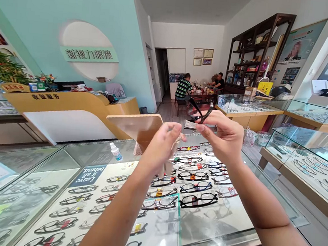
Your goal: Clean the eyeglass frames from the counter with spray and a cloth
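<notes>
My right hand (225, 136) holds up a pair of black-framed eyeglasses (195, 106) above the glass counter, pinching it between thumb and fingers. Its dark temples stick upward, and a small whitish label (190, 124) shows beside the frame. To the left, my left hand (164, 140) is closed, with a pale beige cloth (167, 168) hanging from it. The hand hides part of the cloth. Both hands are close together but apart. Under them, rows of eyeglasses (193, 175) lie inside the glass display case (199, 242).
A white spray bottle (116, 151) stands on the counter beside a wooden-framed tabletop mirror (136, 126). Another glass showcase (307, 164) is at the right. A curved reception desk (75, 105) is behind on the left. Two people (184, 88) sit at a far table.
</notes>
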Available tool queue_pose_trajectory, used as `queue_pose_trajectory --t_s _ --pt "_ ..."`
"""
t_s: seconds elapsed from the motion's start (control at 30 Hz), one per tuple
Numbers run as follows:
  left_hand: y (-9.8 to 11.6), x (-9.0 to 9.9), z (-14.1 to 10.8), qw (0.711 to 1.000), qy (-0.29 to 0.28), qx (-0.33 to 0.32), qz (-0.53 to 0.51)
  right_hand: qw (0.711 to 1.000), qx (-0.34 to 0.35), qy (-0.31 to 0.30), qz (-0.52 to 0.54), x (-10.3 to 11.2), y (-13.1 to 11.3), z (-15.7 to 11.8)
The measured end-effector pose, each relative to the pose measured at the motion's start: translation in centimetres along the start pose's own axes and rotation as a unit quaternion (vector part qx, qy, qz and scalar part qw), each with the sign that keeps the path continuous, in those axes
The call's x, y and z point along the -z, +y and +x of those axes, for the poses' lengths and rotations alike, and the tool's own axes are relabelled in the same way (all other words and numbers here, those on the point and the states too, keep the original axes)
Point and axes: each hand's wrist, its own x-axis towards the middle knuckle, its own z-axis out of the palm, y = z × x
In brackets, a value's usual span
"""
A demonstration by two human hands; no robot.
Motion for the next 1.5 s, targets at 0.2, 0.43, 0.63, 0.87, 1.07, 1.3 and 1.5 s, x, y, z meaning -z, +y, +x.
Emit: queue_pose_trajectory --t_s 0.2,0.43,0.63,0.87,1.07,1.3,1.5 --pt "2.2 2.1 -1.4 0.962 0.096 -0.119 0.226 0.995 -0.008 -0.044 -0.089 2.0 0.4 0.6" --pt "4.1 2.9 -2.7 0.952 0.072 -0.143 0.261 0.948 -0.063 -0.193 -0.245 7.5 5.9 -2.4" --pt "3.8 2.5 -2.8 0.942 0.055 -0.194 0.267 0.832 -0.118 -0.369 -0.397 12.1 11.5 -6.2" --pt "3.9 0.7 -3.2 0.944 0.099 -0.146 0.281 0.769 -0.153 -0.451 -0.425 13.6 14.9 -8.7" --pt "3.4 0.0 -2.8 0.936 0.108 -0.129 0.310 0.721 -0.173 -0.490 -0.458 13.5 15.9 -9.3" --pt "2.3 0.6 -2.1 0.935 0.099 -0.138 0.312 0.687 -0.187 -0.508 -0.484 13.2 16.2 -9.5" --pt "1.5 1.4 -1.5 0.936 0.078 -0.174 0.295 0.680 -0.191 -0.510 -0.490 13.1 16.0 -9.5"
